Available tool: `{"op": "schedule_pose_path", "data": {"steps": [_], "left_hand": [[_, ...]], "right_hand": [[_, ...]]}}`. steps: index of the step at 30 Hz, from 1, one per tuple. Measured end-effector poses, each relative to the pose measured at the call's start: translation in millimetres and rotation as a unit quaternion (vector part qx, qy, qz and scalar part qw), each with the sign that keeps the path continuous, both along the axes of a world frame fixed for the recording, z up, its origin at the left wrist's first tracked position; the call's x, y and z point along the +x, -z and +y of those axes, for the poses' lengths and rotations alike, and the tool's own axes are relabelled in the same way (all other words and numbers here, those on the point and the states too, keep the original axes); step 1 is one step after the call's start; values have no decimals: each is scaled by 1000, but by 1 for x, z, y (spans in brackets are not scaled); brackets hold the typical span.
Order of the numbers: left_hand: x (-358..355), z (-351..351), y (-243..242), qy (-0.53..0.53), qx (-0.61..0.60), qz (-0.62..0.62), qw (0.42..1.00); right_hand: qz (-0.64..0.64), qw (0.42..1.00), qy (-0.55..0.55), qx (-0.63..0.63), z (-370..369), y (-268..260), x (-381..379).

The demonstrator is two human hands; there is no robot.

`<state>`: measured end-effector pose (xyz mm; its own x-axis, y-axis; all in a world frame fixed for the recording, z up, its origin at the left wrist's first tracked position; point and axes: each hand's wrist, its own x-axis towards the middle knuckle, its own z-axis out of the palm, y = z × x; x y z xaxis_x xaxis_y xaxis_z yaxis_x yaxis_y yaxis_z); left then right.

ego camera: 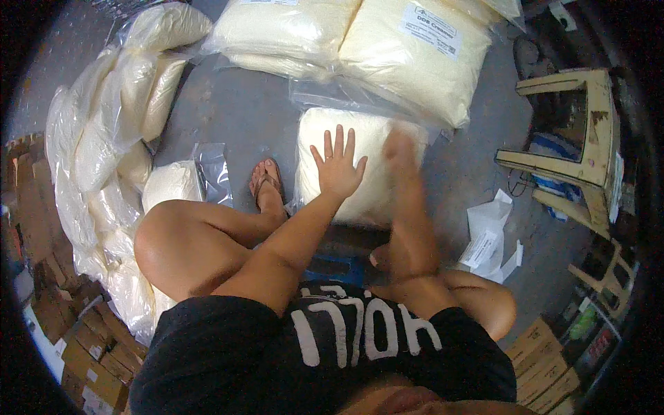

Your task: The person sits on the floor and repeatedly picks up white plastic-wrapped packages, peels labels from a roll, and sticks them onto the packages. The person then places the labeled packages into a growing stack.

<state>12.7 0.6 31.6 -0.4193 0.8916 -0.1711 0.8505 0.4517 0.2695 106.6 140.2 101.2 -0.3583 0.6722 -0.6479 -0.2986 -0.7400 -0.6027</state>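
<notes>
A clear plastic bag of pale cream powder (316,135) lies on the floor in front of me, its loose plastic end turned away from me. My left hand (340,171) rests palm down on its left part, fingers spread. Over the right part of the bag is my right hand (402,145), blurred; its fingers are hard to make out, and whether it touches the bag I cannot tell. Just beyond stands a large filled bag with a printed label (430,31), beside another large filled bag (280,31).
Filled bags (98,150) are heaped along the left, with a smaller one (171,184) by my knee. Cardboard boxes (98,353) stand at the lower left and lower right. Crumpled label backing paper (487,238) lies on the right floor, near a cream-coloured frame (596,124).
</notes>
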Motion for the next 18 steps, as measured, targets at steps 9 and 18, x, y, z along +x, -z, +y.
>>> {"op": "schedule_pose_path", "data": {"steps": [9, 18], "left_hand": [[-8, 1, 6, 11, 39, -28, 999], [-15, 5, 2, 26, 1, -45, 999]], "right_hand": [[-22, 998, 0, 58, 74, 11, 17], [-175, 981, 13, -83, 12, 77, -6]]}}
